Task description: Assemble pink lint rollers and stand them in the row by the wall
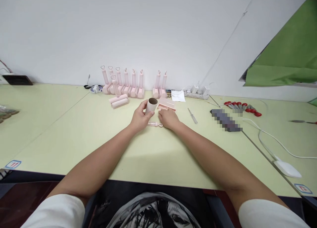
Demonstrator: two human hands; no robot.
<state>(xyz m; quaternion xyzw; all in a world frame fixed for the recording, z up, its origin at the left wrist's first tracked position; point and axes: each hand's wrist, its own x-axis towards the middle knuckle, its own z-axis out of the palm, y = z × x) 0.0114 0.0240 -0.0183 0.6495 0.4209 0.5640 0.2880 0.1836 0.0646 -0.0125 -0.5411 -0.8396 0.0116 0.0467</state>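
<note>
Head view: my left hand (141, 117) and right hand (169, 118) over a pale yellow table (74, 129), entries near to far.
Pink stick (153, 124): lies flat between my hands, long axis left to right, ringed end just beside my right fingers, other end hidden by my left hand.
Left fingers: clamped with the thumb around a tube (151, 106).
Tube: pale outside, brown inside, long axis near upright, mouth up, to the left of my right hand.
Right fingers: curled at the near side of a pink case (166, 102); whether they pinch it, I cannot tell.
Pink case: just beyond my right hand, the nearer of the two; long axis roughly left to right.
Screwdriver (192, 116): apart from my right hand, on its right, blade pointing away.
White paper (177, 96): beyond the pink case.
Pink stands (133, 91): rowed along the wall (158, 30), sticks upright.
</note>
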